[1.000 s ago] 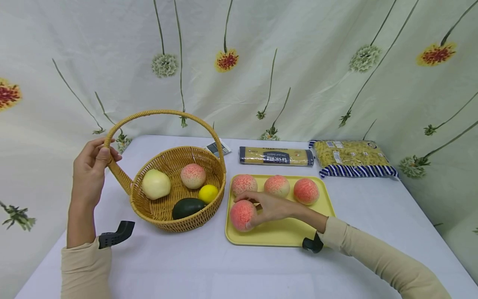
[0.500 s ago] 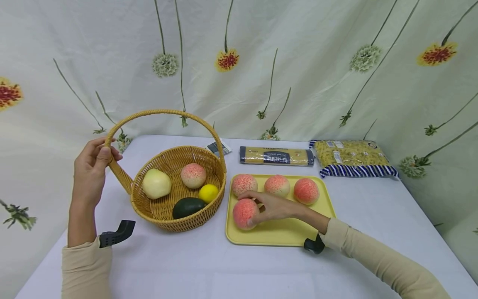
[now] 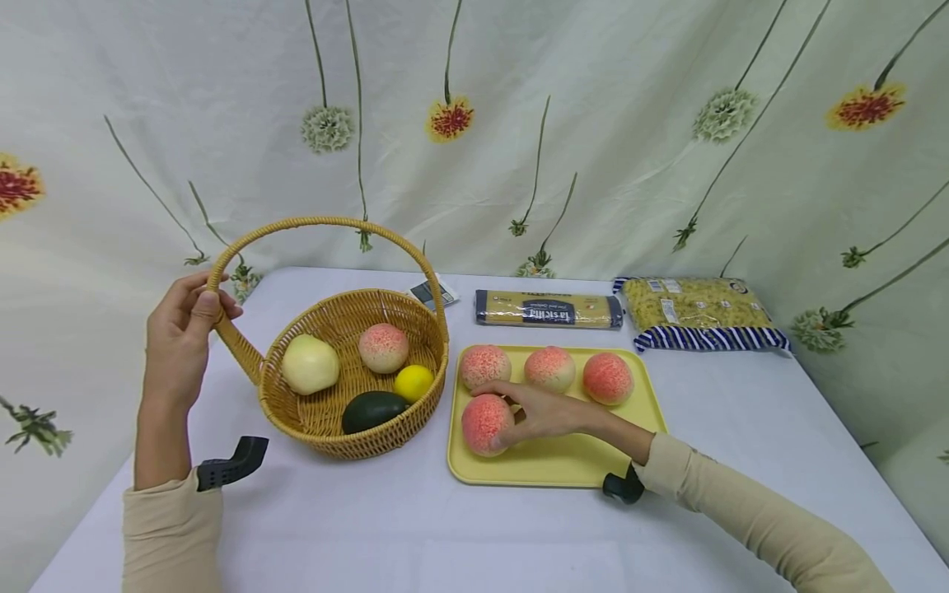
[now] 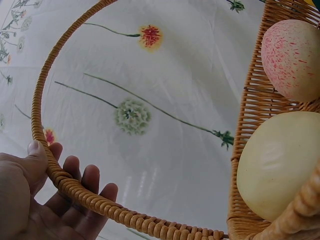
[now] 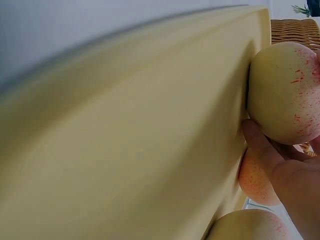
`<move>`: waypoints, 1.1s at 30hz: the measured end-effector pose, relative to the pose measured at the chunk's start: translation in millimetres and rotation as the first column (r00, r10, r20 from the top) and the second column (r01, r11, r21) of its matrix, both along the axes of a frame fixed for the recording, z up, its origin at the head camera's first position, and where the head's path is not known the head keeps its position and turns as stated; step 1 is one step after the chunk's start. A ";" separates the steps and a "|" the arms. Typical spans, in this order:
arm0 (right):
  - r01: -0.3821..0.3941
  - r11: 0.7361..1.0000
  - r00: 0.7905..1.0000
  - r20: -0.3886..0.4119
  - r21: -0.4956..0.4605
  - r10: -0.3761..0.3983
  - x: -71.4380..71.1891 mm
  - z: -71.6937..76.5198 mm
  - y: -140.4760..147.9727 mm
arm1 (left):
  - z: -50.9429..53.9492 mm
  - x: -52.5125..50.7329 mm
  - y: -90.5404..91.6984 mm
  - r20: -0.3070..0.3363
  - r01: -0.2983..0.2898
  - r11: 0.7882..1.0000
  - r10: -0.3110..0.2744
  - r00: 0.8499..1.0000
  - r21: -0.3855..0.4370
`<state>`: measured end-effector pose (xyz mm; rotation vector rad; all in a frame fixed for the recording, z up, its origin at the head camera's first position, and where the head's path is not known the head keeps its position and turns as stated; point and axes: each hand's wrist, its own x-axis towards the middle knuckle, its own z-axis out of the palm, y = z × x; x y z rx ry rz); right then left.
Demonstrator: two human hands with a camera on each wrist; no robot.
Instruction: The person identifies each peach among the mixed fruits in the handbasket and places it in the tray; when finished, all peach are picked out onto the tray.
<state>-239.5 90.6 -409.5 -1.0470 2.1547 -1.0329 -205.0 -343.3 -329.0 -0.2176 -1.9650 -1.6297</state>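
Note:
On the left, my left hand (image 3: 179,329) holds the side of a wicker basket's arched handle (image 3: 326,222), thumb on one side and fingers on the other. The round basket (image 3: 326,449) contains a pale yellow-green fruit (image 3: 310,365), a pink-speckled peach (image 3: 383,348), a yellow lemon (image 3: 413,384) and a dark green avocado-shaped item (image 3: 373,413). My right hand (image 3: 544,412) grips a peach (image 3: 485,424) at the left side of the yellow tray (image 3: 556,469). In the right wrist view this peach (image 5: 282,95) sits against the tray surface.
Three more peaches line the tray's back: left (image 3: 485,367), middle (image 3: 550,369) and right (image 3: 608,379). Behind them lie a spaghetti packet (image 3: 549,310) and a pasta bag (image 3: 697,313). A small packet (image 3: 437,292) is partly behind the basket. A floral cloth (image 3: 563,165) hangs at the back.
Between one second and half a second ago, my right hand and its peach shifted slightly right on the tray. Since then they stay put. My left hand keeps its hold on the handle.

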 end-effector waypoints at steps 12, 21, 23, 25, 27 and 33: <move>0.004 1.000 1.000 0.020 0.014 -0.004 2.2 -0.8 -3.1 | -1.1 0.0 -0.6 -0.009 0.010 1.000 -0.009 1.000 0.017; 0.012 1.000 0.999 0.043 0.011 -0.012 3.1 -0.9 -3.2 | -0.4 -0.2 0.0 -0.007 0.002 1.000 -0.002 1.000 0.003; 0.011 1.000 0.999 0.040 0.013 -0.012 3.1 -0.9 -3.4 | -0.9 -0.2 -0.4 -0.008 0.004 1.000 -0.004 1.000 0.006; 0.008 1.000 0.999 0.033 0.015 -0.009 3.1 -0.7 -3.7 | -1.1 -0.2 -0.6 -0.011 0.010 1.000 -0.010 1.000 0.014; 0.005 1.000 1.000 0.028 0.015 -0.005 3.2 -0.3 -4.0 | -1.1 -0.2 -0.5 -0.013 0.014 1.000 -0.014 1.000 0.019; -0.006 1.000 0.999 0.039 -0.001 0.006 3.4 4.5 -3.1 | -0.8 -1.0 -0.7 -0.014 0.013 1.000 -0.013 1.000 0.019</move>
